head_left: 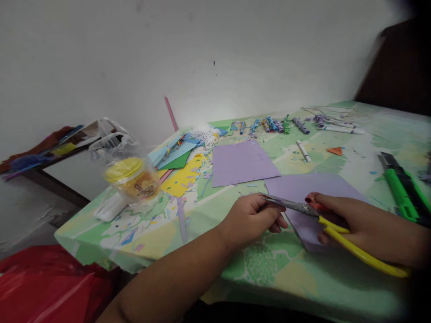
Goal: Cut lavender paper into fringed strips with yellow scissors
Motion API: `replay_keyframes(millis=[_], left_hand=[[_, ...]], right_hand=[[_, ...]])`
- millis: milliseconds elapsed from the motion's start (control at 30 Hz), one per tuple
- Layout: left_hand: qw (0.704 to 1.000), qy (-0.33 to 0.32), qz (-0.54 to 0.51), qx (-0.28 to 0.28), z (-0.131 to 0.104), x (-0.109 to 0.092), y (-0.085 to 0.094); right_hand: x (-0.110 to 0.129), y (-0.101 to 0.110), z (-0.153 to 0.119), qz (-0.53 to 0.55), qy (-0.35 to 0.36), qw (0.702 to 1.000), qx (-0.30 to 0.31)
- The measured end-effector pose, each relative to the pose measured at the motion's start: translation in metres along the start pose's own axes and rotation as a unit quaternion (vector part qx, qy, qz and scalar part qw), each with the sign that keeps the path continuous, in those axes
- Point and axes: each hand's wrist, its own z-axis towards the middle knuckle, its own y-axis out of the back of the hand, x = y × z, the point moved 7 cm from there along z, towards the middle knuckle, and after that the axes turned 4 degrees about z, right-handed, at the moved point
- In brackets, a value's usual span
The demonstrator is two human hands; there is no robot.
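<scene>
In the head view my right hand [357, 224] grips a pair of scissors [305, 208] with yellow handles. Their metal blades point left and lie across the fingers of my left hand [252, 215]. That hand is closed, its fingers curled together; a thin pale edge shows below the fingertips, but what they hold is hidden. Under the scissors lies a sheet of purple paper [316, 186]. Another purple sheet [244, 162] lies flat just beyond my left hand.
Curled paper rolls [269, 124] and white markers [303, 151] lie toward the wall. A green cutter [400, 193] is at right. At left stand a bagged yellow-lidded tub [131, 177] and coloured sheets [182, 179]. Paper scraps litter the patterned tablecloth [215, 251].
</scene>
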Motion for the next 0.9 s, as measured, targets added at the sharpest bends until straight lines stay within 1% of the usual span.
replay_keyframes(millis=[133,333,467,700,900], left_hand=[[1.000,0.015,0.003,0.009,0.002,0.002,0.001],[0.998,-0.012,0.062,-0.021,0.003,-0.002,0.006],[0.996,-0.026,0.077,-0.029,0.002,-0.004,0.007],[0.998,-0.039,0.012,-0.045,0.003,0.000,0.012],[0.998,-0.042,-0.035,-0.022,0.004,0.001,0.007]], right_hand=[[0.002,0.003,-0.001,0.011,-0.010,1.000,0.000],[-0.005,-0.001,0.002,-0.018,-0.020,1.000,0.008],[-0.005,-0.001,0.001,-0.030,-0.035,0.999,0.022],[-0.007,-0.001,-0.001,-0.025,-0.039,0.999,0.027],[-0.006,0.000,-0.001,-0.016,-0.024,1.000,0.006]])
